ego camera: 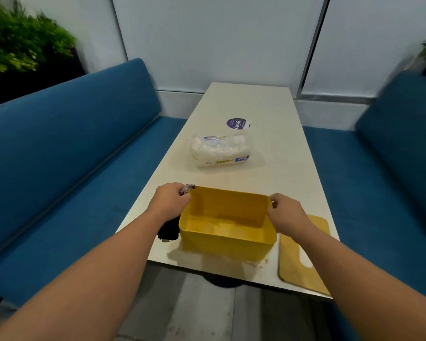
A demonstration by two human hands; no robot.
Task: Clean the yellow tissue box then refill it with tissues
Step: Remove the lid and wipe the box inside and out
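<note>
Then noted: yellow tissue box (pixel 228 225) lidless, empty, near table (pixel 246 104) edge. Left hand (pixel 170 201) and right hand (pixel 287 214) gripped its ends. Tissue pack (pixel 219 151) beyond; lid (pixel 303 257) right, overhanging.

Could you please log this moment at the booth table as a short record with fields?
box: yellow tissue box, lid off, no tissues inside, near table edge
left hand: left hand grips the box's left end, also holding a dark cloth
right hand: right hand grips the box's right end
lid: yellow lid flat on the table, right of box
refill: tissue pack farther along the table
sticker: round purple sticker beyond pack
</note>
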